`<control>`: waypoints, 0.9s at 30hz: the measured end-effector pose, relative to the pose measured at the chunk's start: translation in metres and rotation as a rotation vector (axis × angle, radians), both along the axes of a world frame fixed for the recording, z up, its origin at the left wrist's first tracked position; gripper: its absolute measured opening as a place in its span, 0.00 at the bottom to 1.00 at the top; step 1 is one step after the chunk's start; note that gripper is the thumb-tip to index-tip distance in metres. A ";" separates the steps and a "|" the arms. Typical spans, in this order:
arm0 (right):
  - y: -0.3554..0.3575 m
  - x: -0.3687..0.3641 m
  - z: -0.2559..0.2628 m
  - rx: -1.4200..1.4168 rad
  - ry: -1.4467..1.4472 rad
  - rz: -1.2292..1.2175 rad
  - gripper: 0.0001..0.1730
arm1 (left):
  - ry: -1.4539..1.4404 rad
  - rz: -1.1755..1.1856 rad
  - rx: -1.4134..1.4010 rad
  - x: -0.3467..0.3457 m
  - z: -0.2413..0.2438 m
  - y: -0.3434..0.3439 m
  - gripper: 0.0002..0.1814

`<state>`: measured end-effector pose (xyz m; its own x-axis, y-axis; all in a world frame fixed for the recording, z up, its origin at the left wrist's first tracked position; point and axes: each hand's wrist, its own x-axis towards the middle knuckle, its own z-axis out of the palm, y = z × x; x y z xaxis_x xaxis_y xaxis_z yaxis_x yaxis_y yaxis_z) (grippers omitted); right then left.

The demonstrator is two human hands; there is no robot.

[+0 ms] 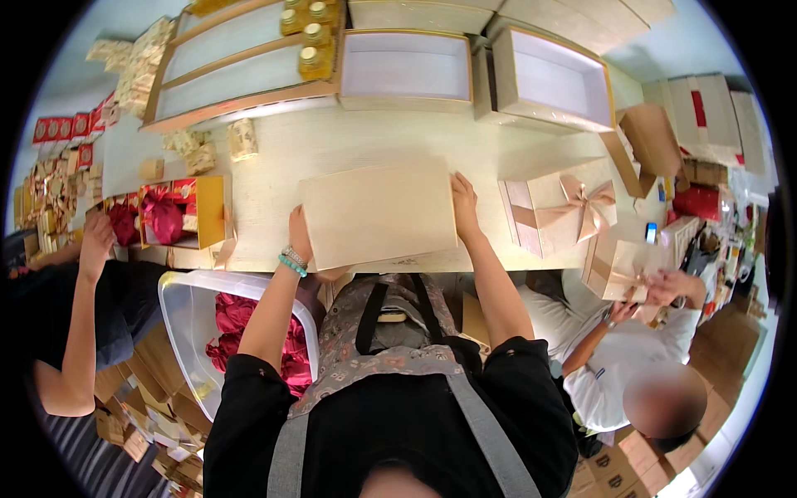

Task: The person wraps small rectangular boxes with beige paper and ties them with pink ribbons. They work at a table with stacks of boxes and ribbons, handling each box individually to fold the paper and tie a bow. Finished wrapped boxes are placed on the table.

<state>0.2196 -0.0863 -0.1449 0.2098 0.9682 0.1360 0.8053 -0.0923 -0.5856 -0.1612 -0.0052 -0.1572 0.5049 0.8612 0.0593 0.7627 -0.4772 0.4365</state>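
A plain cream box (381, 215), its broad flat face up, lies on the white tabletop (268, 187) at the near edge. My left hand (300, 235), with beaded bracelets at the wrist, holds its left side. On the opposite side my right hand (464, 205) grips the box's right edge; the fingertips of both hands are partly hidden behind it. To the right stands a cream gift box with a satin ribbon bow (582, 205). To the left is an open box with a gold inner wall (212, 211), holding a crimson satin pouch (163, 218) and red packets.
Open empty boxes (406, 68) and a divided tray (236, 62) with several yellow-filled bottles (311, 59) line the back. A plastic tub (171, 324) of crimson satin pouches stands below left. Co-workers are at both sides; the right one (647, 355) handles a ribboned box (616, 267).
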 end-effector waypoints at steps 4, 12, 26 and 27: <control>-0.010 -0.015 0.000 -0.203 0.520 -0.235 0.12 | -0.314 -0.003 -0.515 -0.011 0.002 0.001 0.17; -0.032 0.038 0.097 -0.684 0.187 -0.048 0.16 | 0.065 0.236 -0.467 -0.011 0.061 0.029 0.16; -0.043 0.131 0.387 -0.096 -0.358 0.064 0.15 | -0.306 0.431 -0.752 -0.119 0.398 0.043 0.14; -0.041 0.135 0.390 -0.148 -0.197 -0.024 0.16 | -0.300 0.352 -0.754 -0.117 0.407 0.042 0.15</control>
